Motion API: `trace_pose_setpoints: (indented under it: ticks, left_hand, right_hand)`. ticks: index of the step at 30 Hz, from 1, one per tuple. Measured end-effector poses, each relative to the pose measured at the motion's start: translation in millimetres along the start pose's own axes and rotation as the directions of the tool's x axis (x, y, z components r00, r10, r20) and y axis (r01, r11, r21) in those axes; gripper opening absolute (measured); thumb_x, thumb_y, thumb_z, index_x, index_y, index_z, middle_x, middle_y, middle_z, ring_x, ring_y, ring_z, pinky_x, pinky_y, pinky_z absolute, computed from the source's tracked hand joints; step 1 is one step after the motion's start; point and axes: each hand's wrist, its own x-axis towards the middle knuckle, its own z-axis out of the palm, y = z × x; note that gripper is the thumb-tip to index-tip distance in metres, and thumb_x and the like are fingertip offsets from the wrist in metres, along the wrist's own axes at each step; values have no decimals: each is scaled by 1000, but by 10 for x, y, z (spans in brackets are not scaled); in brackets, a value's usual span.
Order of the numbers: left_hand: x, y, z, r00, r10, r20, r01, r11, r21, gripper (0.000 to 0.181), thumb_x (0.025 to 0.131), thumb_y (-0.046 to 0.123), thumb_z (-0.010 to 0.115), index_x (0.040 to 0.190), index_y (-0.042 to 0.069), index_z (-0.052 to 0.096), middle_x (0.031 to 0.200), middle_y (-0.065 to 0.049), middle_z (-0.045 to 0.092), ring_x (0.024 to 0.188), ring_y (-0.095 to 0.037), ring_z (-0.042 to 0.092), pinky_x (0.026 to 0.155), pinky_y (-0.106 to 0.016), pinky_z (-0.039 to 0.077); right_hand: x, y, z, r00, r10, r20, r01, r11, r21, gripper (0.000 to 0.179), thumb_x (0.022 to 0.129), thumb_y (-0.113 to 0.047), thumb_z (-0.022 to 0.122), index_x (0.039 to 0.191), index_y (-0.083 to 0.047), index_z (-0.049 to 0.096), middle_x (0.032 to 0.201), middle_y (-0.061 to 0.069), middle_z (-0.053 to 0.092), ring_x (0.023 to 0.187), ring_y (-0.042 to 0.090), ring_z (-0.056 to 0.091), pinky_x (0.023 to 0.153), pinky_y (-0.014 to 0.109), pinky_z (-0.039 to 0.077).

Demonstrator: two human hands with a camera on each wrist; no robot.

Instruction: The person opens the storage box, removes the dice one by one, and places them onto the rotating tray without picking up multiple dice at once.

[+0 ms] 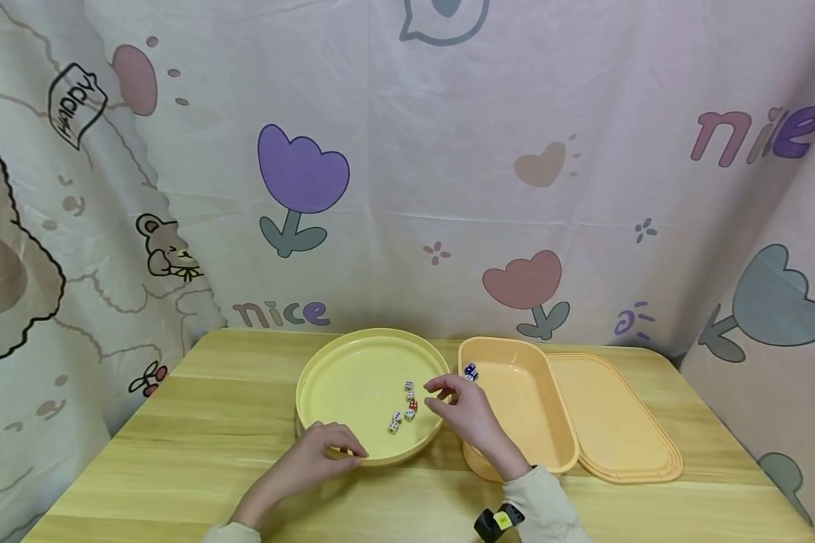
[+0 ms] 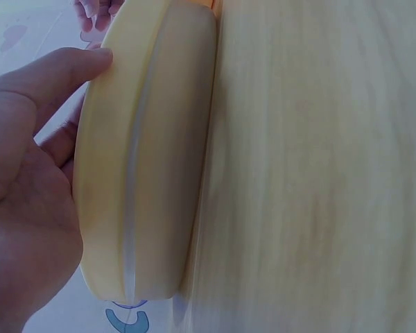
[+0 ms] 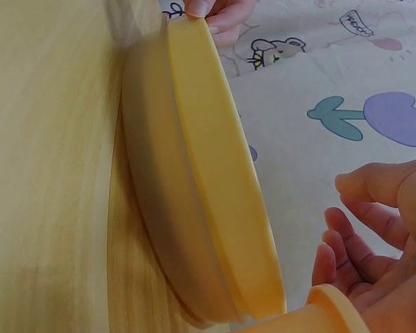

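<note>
A round yellow tray (image 1: pixel 342 377) holds several white dice (image 1: pixel 410 385) and one red die (image 1: pixel 413 405) toward its right side. My left hand (image 1: pixel 319 456) pinches the tray's near rim; in the left wrist view its thumb (image 2: pixel 90 64) lies at the rim's edge, with fingers behind. Over the tray's right rim hovers my right hand (image 1: pixel 472 411), its thumb and fingers apart and pointing left toward the dice. Nothing shows between those fingers (image 3: pixel 350 232) in the right wrist view. Blue dice (image 1: pixel 471 371) lie in the far left corner of an orange box (image 1: pixel 567 411).
The orange box stands right of the round tray, with a flat orange lid (image 1: pixel 618 418) beside it. Beneath the tray is a second round part (image 2: pixel 173 152). A printed curtain (image 1: pixel 407 166) hangs behind the wooden table (image 1: pixel 176 445).
</note>
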Motion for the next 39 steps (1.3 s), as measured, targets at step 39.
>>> trace_pose_setpoints:
  ticks: [39]
  left_hand:
    - [9,-11,-9,999,44,-14,-43,999,12,6,82,21,67,87,22,69,86,16,62,80,-2,54,75,-31,29]
  right_hand:
    - [307,-74,-442,998,2,-56,-1,1000,4,23,76,0,66,100,0,65,92,7,64,82,18,56,70,30,47]
